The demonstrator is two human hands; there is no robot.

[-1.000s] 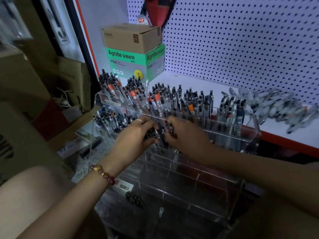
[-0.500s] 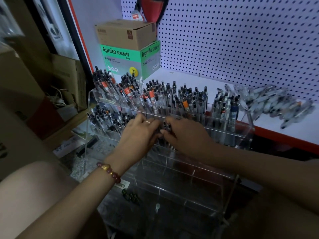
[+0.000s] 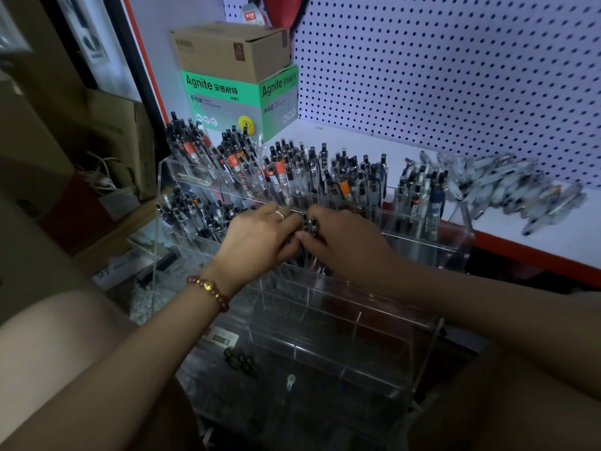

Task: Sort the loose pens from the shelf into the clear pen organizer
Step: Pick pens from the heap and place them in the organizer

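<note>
Meeting over the middle row of the tiered clear acrylic pen organizer [image 3: 457, 245], your left hand [image 3: 257, 239] and right hand [image 3: 348, 249] both pinch a small bunch of dark-capped pens [image 3: 309, 224] between curled fingers.

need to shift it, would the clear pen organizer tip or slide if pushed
The clear pen organizer looks rigid, so it would probably slide as one piece. Its back tiers are packed with pens while the front ones look empty, so it may be back-heavy.
</note>
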